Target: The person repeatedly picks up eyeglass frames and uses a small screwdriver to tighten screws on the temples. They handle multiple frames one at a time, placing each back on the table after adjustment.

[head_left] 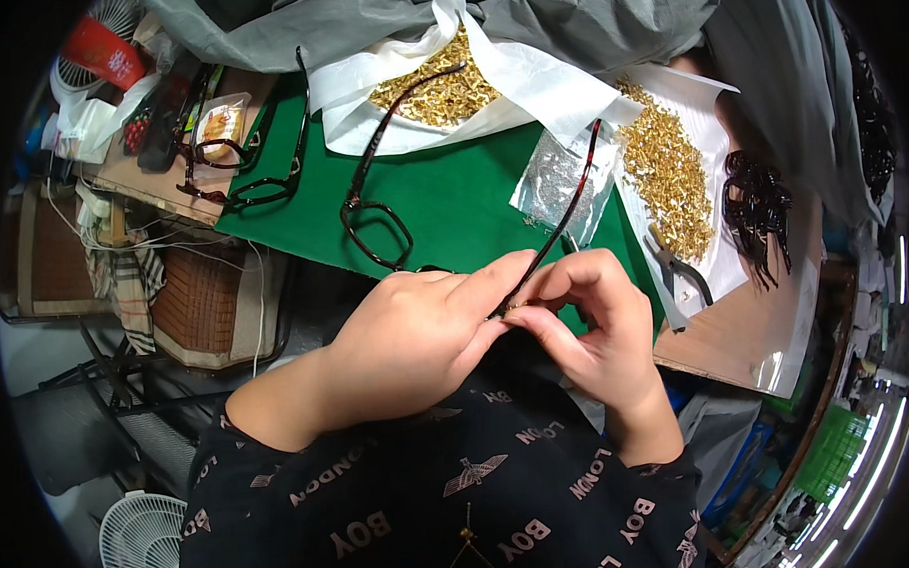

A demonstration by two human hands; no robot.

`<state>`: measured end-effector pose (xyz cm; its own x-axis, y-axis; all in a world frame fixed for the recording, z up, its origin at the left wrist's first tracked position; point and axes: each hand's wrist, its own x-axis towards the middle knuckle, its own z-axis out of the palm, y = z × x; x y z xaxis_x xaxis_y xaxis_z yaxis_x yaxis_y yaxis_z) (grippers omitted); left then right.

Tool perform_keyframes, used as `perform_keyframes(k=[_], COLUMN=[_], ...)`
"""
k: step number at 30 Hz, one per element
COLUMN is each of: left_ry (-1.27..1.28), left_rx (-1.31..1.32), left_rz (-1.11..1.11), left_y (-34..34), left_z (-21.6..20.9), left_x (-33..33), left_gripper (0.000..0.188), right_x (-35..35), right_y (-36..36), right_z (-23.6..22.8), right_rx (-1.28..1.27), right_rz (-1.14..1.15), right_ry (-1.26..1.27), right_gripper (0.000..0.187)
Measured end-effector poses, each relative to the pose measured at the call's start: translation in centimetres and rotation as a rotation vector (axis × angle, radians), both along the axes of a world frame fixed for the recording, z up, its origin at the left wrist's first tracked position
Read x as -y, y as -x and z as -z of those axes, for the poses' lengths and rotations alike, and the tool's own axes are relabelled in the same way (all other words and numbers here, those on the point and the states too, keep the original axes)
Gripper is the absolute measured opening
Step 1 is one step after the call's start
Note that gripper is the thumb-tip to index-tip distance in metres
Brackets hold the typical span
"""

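Both hands are together at the near edge of the green mat (302, 224), working on a dark tortoiseshell eyeglass frame (363, 175). One rim and one temple stick out beyond my left hand (401, 331), whose fingers are closed on the frame's front. The other temple (575, 202) slants up and away between the hands. With thumb and index finger, my right hand (611, 324) pinches at the hinge end of that temple. A tiny gold-coloured bit (515, 306) shows at the fingertips; its exact shape is too small to make out. My fingers hide the second rim.
Gold metal parts lie heaped on white paper at the back (438, 92) and right (666, 166). Between them is a clear bag of tiny pieces (568, 175). Pliers (686, 271) and dark temples (757, 208) lie right; more eyeglass frames (263, 196) left.
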<state>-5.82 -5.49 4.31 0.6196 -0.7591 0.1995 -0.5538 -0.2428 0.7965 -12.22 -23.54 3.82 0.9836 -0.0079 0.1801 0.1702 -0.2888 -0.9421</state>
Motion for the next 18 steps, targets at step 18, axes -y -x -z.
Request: perform_keyframes(k=[18], left_ry=[0.231], left_rx=[-0.013], left_rz=[0.179], left_y=[0.4], left_z=[0.1], left_x=[1.4], left_gripper=[0.043], right_x=[3.7], right_y=[1.2], right_z=[0.7], right_rx=[-0.299], right_rz=[-0.200], right_ry=[-0.289], right_gripper=[0.027])
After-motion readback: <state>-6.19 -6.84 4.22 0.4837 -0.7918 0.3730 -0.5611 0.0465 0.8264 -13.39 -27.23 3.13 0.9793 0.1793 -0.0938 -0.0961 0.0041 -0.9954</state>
